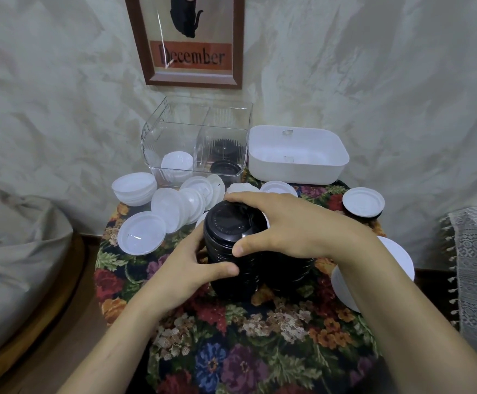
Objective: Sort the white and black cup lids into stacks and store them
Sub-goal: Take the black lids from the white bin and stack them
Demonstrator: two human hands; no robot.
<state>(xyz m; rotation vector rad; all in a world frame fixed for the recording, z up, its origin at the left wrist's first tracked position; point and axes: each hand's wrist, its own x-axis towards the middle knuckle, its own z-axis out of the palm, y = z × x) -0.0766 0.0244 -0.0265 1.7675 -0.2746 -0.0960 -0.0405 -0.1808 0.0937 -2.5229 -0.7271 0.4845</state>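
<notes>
A tall stack of black lids (233, 248) stands in the middle of the floral table. My left hand (191, 265) grips its left side, thumb across the front. My right hand (285, 226) curls over the top and right side of the same stack. Loose white lids (142, 233) lie to the left, with a leaning row of white lids (191, 199) behind. A clear two-part bin (197, 140) at the back holds white lids (177, 163) in its left part and black lids (225, 166) in its right part.
The bin's white cover (297, 155) lies upside down at the back right. A white lid on a black one (363, 201) sits at the right edge, and more white lids (396, 257) lie under my right forearm. A lace cloth (476, 265) hangs at the far right.
</notes>
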